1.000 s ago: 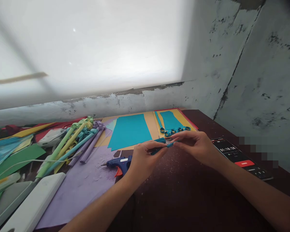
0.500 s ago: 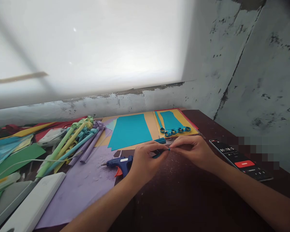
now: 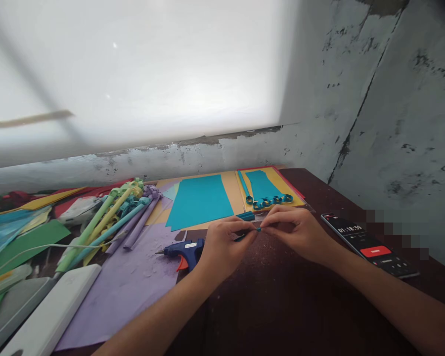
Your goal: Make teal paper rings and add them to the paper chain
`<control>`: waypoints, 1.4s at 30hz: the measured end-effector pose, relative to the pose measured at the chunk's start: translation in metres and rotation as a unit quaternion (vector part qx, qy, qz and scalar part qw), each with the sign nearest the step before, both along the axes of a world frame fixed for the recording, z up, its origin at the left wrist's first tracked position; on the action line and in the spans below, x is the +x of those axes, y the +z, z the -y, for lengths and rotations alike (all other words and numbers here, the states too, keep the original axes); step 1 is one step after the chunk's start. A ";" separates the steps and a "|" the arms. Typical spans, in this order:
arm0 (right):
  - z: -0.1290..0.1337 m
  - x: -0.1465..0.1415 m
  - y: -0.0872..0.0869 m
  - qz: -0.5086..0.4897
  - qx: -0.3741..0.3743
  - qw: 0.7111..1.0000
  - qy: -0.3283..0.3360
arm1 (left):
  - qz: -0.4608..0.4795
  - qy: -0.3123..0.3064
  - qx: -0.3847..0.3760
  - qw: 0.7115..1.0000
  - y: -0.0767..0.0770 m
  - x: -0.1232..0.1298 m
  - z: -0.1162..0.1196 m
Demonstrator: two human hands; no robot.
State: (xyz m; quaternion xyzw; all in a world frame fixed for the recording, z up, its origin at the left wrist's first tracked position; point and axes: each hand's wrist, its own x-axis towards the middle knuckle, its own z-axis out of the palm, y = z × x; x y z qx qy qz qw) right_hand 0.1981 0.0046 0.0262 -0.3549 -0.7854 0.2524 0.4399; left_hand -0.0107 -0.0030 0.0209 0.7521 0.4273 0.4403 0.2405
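A small teal paper strip (image 3: 258,229) is pinched between the fingertips of both hands, just above the dark table. My left hand (image 3: 228,244) closes on its left end, and part of the strip shows under those fingers. My right hand (image 3: 298,230) pinches the other end between thumb and forefinger. Right behind the fingers lies a teal folded paper piece (image 3: 245,216). To the left of my left wrist, a blue glue gun (image 3: 187,251) with an orange trigger rests on purple paper (image 3: 141,287). Several curled teal paper rings (image 3: 272,201) lie beyond my right hand.
Teal paper sheets (image 3: 202,200) lie at the back. A yellow sheet (image 3: 296,198) bears more teal pieces and a teal paper tube (image 3: 244,185). Rolled paper flowers (image 3: 107,217) are heaped at left beside a white power strip (image 3: 55,311). A phone (image 3: 369,244) shows a timer at right.
Both hands stay in nearly the same place. The fingertips have shifted very slightly around the teal strip, and a bit more of it shows between them.
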 end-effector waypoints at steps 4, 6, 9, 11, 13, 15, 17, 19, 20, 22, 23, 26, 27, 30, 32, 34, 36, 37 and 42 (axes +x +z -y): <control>0.002 -0.002 0.000 0.023 0.008 0.999 0.021 | -0.030 -0.017 0.023 0.999 -0.001 0.000 0.001; 0.002 -0.002 -0.001 0.029 0.012 0.999 0.029 | -0.027 -0.014 0.035 0.999 -0.001 0.001 0.001; 0.002 -0.002 -0.002 0.028 0.016 0.999 0.030 | -0.021 -0.002 0.041 0.999 -0.002 0.001 0.001; 0.002 -0.002 -0.002 0.028 0.022 0.999 0.026 | -0.029 -0.005 0.047 0.998 -0.002 0.001 0.001; 0.002 -0.002 -0.002 0.030 0.031 0.999 0.026 | -0.042 -0.013 0.068 0.997 -0.002 0.001 0.002; 0.003 -0.002 -0.001 0.036 0.041 0.998 0.026 | -0.051 -0.012 0.093 0.994 -0.002 0.001 0.003; 0.003 -0.003 0.000 0.039 0.049 0.998 0.021 | -0.048 -0.004 0.105 0.993 -0.003 0.001 0.003; 0.004 -0.002 0.000 0.037 0.056 0.998 0.014 | -0.040 0.004 0.107 0.993 -0.003 0.001 0.003; 0.004 -0.002 0.000 0.035 0.060 0.998 0.011 | -0.038 0.005 0.109 0.993 -0.004 0.001 0.002; 0.003 -0.002 0.000 0.033 0.064 0.997 0.012 | -0.040 -0.001 0.125 0.991 -0.006 0.000 0.001; 0.003 -0.002 -0.001 0.035 0.064 0.997 0.018 | -0.043 -0.006 0.139 0.989 -0.007 0.000 0.001; 0.002 -0.002 -0.003 0.043 0.060 0.997 0.039 | -0.044 -0.010 0.178 0.983 -0.010 0.000 0.000; 0.002 -0.002 -0.003 0.046 0.061 0.996 0.039 | -0.041 -0.007 0.183 0.982 -0.010 0.000 -0.001; 0.002 -0.002 -0.003 0.053 0.074 0.996 0.021 | -0.032 -0.002 0.173 0.984 -0.009 0.000 0.000; 0.003 -0.001 -0.002 0.056 0.080 0.995 0.017 | -0.035 -0.006 0.170 0.985 -0.008 0.000 0.000; 0.004 -0.001 -0.002 0.056 0.079 0.995 0.031 | -0.046 -0.012 0.183 0.982 -0.008 0.001 0.001; 0.004 -0.001 -0.002 0.058 0.076 0.994 0.047 | -0.049 -0.013 0.198 0.979 -0.008 0.001 0.001; 0.004 -0.001 -0.002 0.058 0.076 0.994 0.051 | -0.047 -0.011 0.198 0.979 -0.008 0.001 0.001; 0.003 -0.001 -0.003 0.055 0.083 0.994 0.035 | -0.044 0.003 0.167 0.985 -0.010 0.001 0.001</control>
